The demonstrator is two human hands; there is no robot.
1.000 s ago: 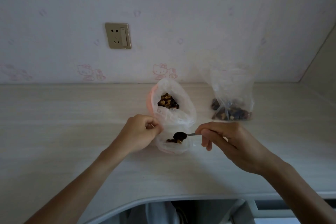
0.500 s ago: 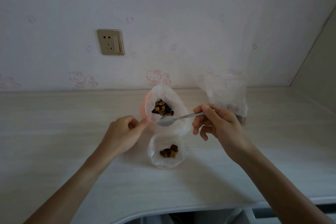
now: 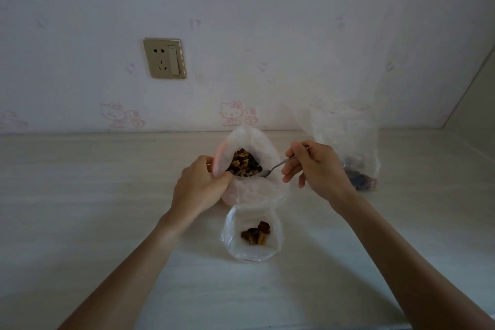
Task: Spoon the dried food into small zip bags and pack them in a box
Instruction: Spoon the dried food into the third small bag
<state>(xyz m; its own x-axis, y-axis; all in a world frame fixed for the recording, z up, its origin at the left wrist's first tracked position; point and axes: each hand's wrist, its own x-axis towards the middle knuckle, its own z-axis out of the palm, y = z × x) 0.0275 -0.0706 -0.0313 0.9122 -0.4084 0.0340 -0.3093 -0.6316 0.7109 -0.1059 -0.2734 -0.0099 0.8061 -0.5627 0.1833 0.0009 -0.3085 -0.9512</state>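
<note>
Filling under way: right hand (image 3: 316,169) pinches slim metal spoon (image 3: 278,166), bowl in large clear supply bag (image 3: 249,166); left hand (image 3: 201,185) grips its rim; small clear zip bag (image 3: 251,236) on pale tabletop (image 3: 80,195) barely filled; no box visible.

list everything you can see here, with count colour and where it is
big bag: 1, clear with a pinkish tint, mid-counter, mouth open, brown dried food inside
small bag: 1, clear, on the counter just in front of the big bag, a few brown pieces inside
far bag: 1, clear, at the right by the wall, dark pieces at its bottom
spoon: 1, silver, bowl in the big bag's mouth
counter: 1, pale wood grain, below the wall
socket: 1, beige, on the wall at upper left
cartoon cat prints: several, pink, along the foot of the white wall
left hand: 1, holds the big bag's left rim
right hand: 1, holds the spoon handle
</note>
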